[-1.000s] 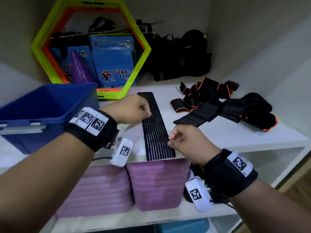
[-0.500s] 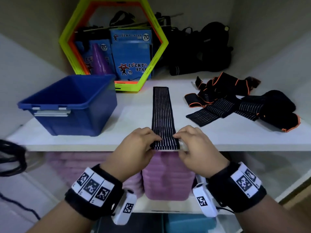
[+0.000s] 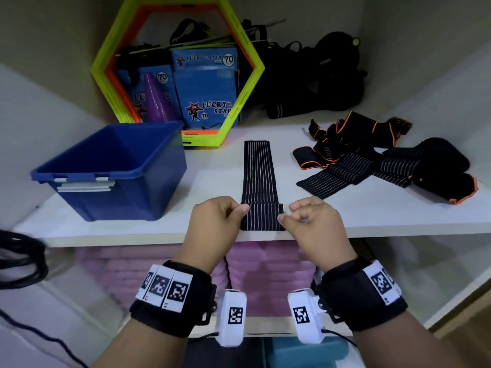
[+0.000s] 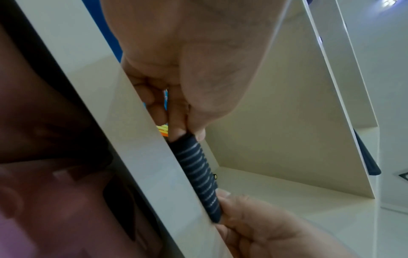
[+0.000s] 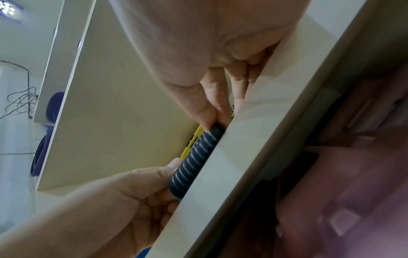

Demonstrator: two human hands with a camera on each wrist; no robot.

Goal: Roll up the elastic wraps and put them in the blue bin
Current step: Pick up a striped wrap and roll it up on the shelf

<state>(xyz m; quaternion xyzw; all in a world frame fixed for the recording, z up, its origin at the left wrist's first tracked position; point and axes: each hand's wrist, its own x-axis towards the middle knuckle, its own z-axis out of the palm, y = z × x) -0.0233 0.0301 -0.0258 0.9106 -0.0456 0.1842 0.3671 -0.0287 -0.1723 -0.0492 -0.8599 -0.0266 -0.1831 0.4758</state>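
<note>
While our left hand (image 3: pixel 215 221) and right hand (image 3: pixel 313 224) pinch the wrap (image 3: pixel 261 208) between them, rolling has just begun. Next we likely roll it away from us, evenly.

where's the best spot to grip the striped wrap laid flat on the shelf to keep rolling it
Grip the rolled near end of the striped wrap by its two open sides, left hand and right hand pinching one each, coming from the shelf's front edge. The rest lies flat, running straight away, so the roll can travel along it.
</note>
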